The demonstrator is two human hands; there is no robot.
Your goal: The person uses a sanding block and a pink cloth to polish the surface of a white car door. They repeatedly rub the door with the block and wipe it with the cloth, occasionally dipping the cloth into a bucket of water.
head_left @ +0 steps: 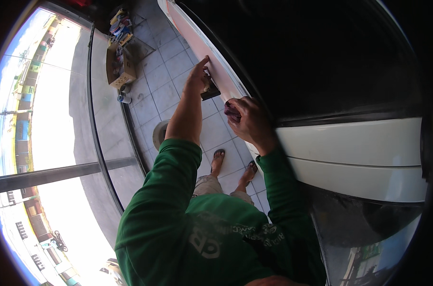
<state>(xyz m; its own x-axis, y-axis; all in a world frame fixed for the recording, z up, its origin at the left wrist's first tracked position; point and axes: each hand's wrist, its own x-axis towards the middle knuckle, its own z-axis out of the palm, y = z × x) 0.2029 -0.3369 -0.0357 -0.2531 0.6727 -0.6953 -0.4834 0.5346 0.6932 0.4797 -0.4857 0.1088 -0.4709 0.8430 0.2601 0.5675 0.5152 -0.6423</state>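
A pale pink patch (197,40) covers part of the side of a white vehicle (359,143) along my right. My left hand (197,78) reaches forward to this patch with its fingers apart, one finger stretched out against it. Just under that hand is a dark, flat-edged thing (210,93), partly hidden, whose kind I cannot make out. Closer to me, beside the vehicle's window (321,62), my right hand (250,121) is closed on a crumpled dark purplish cloth (232,111).
Tiles (166,71) cover the floor around my sandalled feet. A grey bucket (159,135) stands left of my left forearm. Farther off are a can (124,99), a cardboard box (127,78) and piled odds and ends (121,26). A dark-framed glass wall (96,109) runs along the left.
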